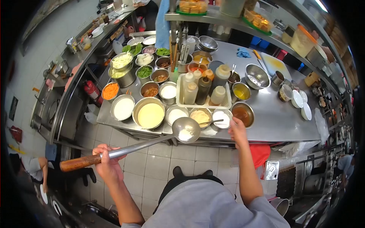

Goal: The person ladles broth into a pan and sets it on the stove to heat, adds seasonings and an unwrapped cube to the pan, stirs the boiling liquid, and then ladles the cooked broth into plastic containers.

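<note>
My left hand (108, 163) is wrapped round the shaft of a ladle (133, 149), just ahead of its wooden handle. The ladle's round bowl hangs at the table's front edge with some white, powdery-looking stuff inside. My right hand (238, 133) is by the table edge, fingers closed; what they hold, if anything, is hidden. Close to it are a bowl of white powder (221, 118) and a bowl of brown liquid (242, 114). A spoon (212, 122) rests in the bowl of pale yellow paste (200, 115), its handle pointing toward my right hand without touching it.
A white basket (224, 104) of squeeze bottles stands mid-table. Several metal bowls hold pale yellow liquid (151, 114), shredded carrot (110, 91) and greens (144, 72). White bowls (297, 99) and a cutting board (274, 62) are right. An overhead shelf (228, 19) crosses above. Another person (32, 167) is left.
</note>
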A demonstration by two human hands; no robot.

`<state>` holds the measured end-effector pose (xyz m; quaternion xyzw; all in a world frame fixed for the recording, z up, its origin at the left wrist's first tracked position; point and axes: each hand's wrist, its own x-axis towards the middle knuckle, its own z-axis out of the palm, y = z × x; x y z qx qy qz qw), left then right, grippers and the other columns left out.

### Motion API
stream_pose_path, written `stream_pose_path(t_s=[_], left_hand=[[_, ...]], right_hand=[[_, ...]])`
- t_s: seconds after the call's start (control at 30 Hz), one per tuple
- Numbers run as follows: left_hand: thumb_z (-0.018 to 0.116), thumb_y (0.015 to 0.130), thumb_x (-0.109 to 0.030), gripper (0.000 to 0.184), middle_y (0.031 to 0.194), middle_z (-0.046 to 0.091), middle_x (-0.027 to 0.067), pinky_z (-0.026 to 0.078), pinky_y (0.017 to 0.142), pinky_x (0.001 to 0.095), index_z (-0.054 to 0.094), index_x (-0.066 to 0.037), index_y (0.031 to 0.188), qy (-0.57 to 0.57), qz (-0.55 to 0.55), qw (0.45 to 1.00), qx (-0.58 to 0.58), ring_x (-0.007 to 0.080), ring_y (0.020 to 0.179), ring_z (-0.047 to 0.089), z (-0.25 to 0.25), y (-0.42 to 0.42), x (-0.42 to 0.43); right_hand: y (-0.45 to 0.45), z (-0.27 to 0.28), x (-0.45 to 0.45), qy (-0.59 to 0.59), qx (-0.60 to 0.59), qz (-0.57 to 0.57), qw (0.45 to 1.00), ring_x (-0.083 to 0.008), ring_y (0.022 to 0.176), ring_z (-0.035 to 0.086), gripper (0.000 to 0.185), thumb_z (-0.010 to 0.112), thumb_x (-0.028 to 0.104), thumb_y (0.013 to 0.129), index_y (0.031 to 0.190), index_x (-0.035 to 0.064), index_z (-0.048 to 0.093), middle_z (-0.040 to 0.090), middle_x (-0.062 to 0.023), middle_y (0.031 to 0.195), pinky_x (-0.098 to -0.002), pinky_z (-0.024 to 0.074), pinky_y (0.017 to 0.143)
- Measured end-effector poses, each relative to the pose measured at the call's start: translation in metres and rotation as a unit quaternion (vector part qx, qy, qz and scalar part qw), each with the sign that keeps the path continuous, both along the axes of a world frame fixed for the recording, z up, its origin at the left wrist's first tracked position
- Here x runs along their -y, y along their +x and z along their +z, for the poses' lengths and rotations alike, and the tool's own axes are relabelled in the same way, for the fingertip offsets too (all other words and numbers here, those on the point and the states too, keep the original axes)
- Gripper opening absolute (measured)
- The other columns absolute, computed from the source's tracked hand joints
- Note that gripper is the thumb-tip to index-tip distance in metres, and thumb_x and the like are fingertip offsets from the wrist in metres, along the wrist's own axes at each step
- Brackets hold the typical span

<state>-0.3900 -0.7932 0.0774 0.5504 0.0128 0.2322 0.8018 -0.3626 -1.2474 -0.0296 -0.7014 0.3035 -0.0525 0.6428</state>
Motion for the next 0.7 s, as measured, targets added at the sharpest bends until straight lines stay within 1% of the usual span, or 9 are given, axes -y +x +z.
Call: stream_pose_path(t_s=[0.13, 0.2, 0.23, 0.3, 0.33, 0.4, 0.6, 0.67, 0.7], left_hand=[[0.058, 0.091, -0.015, 0.015, 0.092, 0.047, 0.0058, 0.062, 0.062, 0.0415, 0.045, -0.009, 0.097, -0.034, -0.052, 0.997, 0.040, 0.0245, 0.080, 0.063, 0.011, 0.003, 0.073], [0.057, 0.090, -0.011, 0.013, 0.094, 0.047, 0.0071, 0.062, 0.064, 0.0420, 0.046, -0.008, 0.097, -0.034, -0.087, 0.992, 0.080, 0.0250, 0.083, 0.063, 0.009, 0.010, 0.127], [0.056, 0.090, -0.008, 0.012, 0.095, 0.047, 0.0076, 0.062, 0.065, 0.0422, 0.046, -0.008, 0.097, -0.027, -0.115, 0.988, 0.095, 0.0250, 0.084, 0.063, 0.006, 0.015, 0.155], [0.054, 0.089, -0.003, 0.011, 0.097, 0.047, 0.0083, 0.062, 0.068, 0.0419, 0.048, -0.007, 0.096, -0.028, -0.139, 0.982, 0.126, 0.0240, 0.088, 0.061, -0.003, 0.025, 0.219], [0.054, 0.087, 0.001, 0.012, 0.100, 0.047, 0.0090, 0.062, 0.070, 0.0399, 0.049, -0.006, 0.096, 0.034, -0.141, 0.971, 0.190, 0.0236, 0.090, 0.059, -0.020, 0.039, 0.244], [0.055, 0.086, 0.003, 0.013, 0.099, 0.047, 0.0103, 0.056, 0.084, 0.0427, 0.050, -0.004, 0.096, -0.001, -0.166, 0.965, 0.206, 0.0243, 0.090, 0.058, -0.012, 0.038, 0.308], [0.069, 0.081, -0.001, 0.019, 0.103, 0.053, 0.0134, 0.046, 0.085, 0.0332, 0.056, -0.007, 0.094, 0.056, -0.162, 0.943, 0.284, 0.0250, 0.096, 0.058, -0.013, 0.028, 0.437], [0.064, 0.084, 0.000, 0.025, 0.110, 0.049, 0.0096, 0.045, 0.093, 0.0377, 0.053, -0.007, 0.105, 0.172, -0.235, 0.927, 0.237, 0.0240, 0.105, 0.055, -0.016, 0.008, 0.443], [0.065, 0.084, -0.003, 0.030, 0.114, 0.047, 0.0094, 0.045, 0.095, 0.0367, 0.053, -0.007, 0.111, 0.148, -0.310, 0.913, 0.222, 0.0245, 0.108, 0.053, -0.021, 0.003, 0.447]], right_hand=[[-0.072, 0.077, 0.002, 0.226, 0.115, 0.253, 0.934, -0.0085, 0.056, 0.058, 0.027, 0.054, 0.022, 0.097, 0.112, 0.0000, 0.061, 0.064, -0.0041, 0.074, -0.0212, 0.0463, 0.047], [-0.101, 0.127, -0.032, 0.331, 0.083, 0.476, 0.811, -0.0137, 0.085, 0.067, 0.027, 0.049, 0.015, 0.100, 0.116, -0.0013, 0.062, 0.070, -0.0096, 0.094, -0.0267, 0.0542, 0.071], [-0.105, 0.143, -0.051, 0.263, 0.056, 0.598, 0.755, -0.0184, 0.102, 0.064, 0.034, 0.046, 0.014, 0.101, 0.132, 0.0021, 0.052, 0.065, -0.0124, 0.115, -0.0294, 0.0511, 0.086], [-0.114, 0.158, -0.087, 0.350, 0.133, 0.635, 0.676, -0.0210, 0.116, 0.056, 0.043, 0.041, 0.013, 0.103, 0.145, 0.0064, 0.036, 0.054, -0.0121, 0.132, -0.0324, 0.0452, 0.097], [-0.111, 0.155, -0.096, 0.349, 0.139, 0.628, 0.681, -0.0210, 0.116, 0.056, 0.043, 0.041, 0.013, 0.103, 0.145, 0.0064, 0.036, 0.054, -0.0121, 0.132, -0.0324, 0.0452, 0.097], [-0.101, 0.146, -0.103, 0.505, 0.144, 0.476, 0.705, -0.0272, 0.132, 0.043, 0.065, 0.043, 0.043, 0.100, 0.149, 0.0040, 0.022, 0.036, -0.0162, 0.148, -0.0408, 0.0358, 0.107], [-0.081, 0.155, -0.054, 0.574, 0.297, 0.099, 0.757, -0.0325, 0.134, 0.041, 0.058, 0.045, 0.047, 0.098, 0.138, 0.0053, 0.037, 0.044, -0.0161, 0.142, -0.0437, 0.0367, 0.107], [-0.091, 0.142, -0.030, 0.570, 0.315, 0.038, 0.758, -0.0257, 0.101, 0.057, 0.047, 0.049, 0.042, 0.099, 0.130, 0.0076, 0.048, 0.060, -0.0061, 0.099, -0.0420, 0.0425, 0.094], [-0.099, 0.138, -0.019, 0.566, 0.309, 0.021, 0.764, -0.0240, 0.094, 0.057, 0.043, 0.049, 0.036, 0.099, 0.130, 0.0068, 0.048, 0.058, -0.0060, 0.094, -0.0430, 0.0442, 0.091]])
